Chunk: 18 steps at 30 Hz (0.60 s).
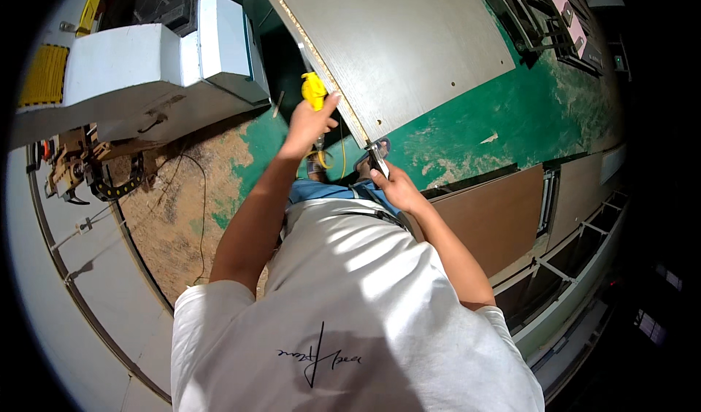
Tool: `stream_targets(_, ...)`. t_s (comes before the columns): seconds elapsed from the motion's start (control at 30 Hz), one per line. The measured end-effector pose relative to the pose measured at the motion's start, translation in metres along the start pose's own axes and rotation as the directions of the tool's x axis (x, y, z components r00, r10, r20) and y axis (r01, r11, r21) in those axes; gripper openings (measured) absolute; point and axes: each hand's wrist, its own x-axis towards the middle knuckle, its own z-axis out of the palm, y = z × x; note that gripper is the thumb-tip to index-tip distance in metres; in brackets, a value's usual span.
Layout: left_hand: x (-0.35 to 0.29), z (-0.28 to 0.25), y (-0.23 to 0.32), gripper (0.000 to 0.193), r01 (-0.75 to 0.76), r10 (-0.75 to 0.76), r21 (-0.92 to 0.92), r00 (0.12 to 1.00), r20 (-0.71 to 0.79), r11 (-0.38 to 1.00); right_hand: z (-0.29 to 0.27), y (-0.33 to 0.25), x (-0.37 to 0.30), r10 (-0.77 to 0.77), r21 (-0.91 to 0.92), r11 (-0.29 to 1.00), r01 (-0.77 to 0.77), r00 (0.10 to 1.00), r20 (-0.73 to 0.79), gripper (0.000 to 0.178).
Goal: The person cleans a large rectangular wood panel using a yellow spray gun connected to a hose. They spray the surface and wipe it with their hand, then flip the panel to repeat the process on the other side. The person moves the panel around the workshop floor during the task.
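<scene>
A large grey panel (409, 54) with a raw, speckled edge lies in front of me. Beside that edge my left hand (310, 126) is closed around a yellow hand tool (314, 91); a blurred pale tip extends from its far end, and its exact kind is unclear. My right hand (398, 187) grips a small black and silver tool (378, 159) at the panel's near corner. Its metal end touches or nearly touches the edge there; I cannot tell its kind. Small dark holes show near the panel's near side.
A white machine housing (157, 65) stands at the left, with sawdust (175, 215) over the floor below. A thin yellow hose (344, 145) hangs near my legs. Brown boards (493, 222) lean at the right. Dark metal framing (526, 18) stands at the far right.
</scene>
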Motion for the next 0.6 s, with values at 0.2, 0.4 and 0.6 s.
stream_targets(0.2,0.008,0.026,-0.007,0.042,0.074,-0.074,0.069,0.997,-0.003,0.995,0.008,0.021,0.012,-0.145,-0.099,0.986,0.136,0.985,-0.096,0.049)
stream_targets(0.4,0.017,0.018,-0.010,0.045,0.012,-0.017,0.086,0.999,0.049,0.996,-0.001,-0.027,0.004,-0.003,-0.232,0.972,-0.025,0.993,-0.118,0.046)
stream_targets(0.6,0.011,0.019,0.001,0.040,0.059,-0.064,0.089,0.996,0.060,0.994,0.002,-0.012,0.003,-0.036,-0.379,0.925,-0.039,0.981,-0.189,0.043)
